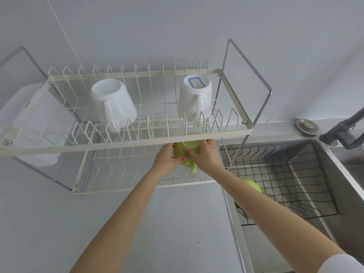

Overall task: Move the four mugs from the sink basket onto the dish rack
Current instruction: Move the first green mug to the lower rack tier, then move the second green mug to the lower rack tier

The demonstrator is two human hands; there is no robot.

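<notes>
Two white mugs stand upside down on the upper tier of the cream wire dish rack [126,143]: one at the left [113,102], one at the right [195,95] with a blue label on its base. Under that tier's front edge, over the lower tier, my left hand [167,159] and my right hand [205,157] both grip a green mug [184,152], upside down with its handle toward me. A second green mug [253,186] lies in the black wire sink basket [295,174], partly hidden by my right forearm.
The steel sink [338,170] sits to the right, with a grey tap [342,133] at its back corner and a round metal cap [307,126] on the ledge. A white plastic board [29,119] leans at the rack's left end. White counter [177,223] lies below the rack.
</notes>
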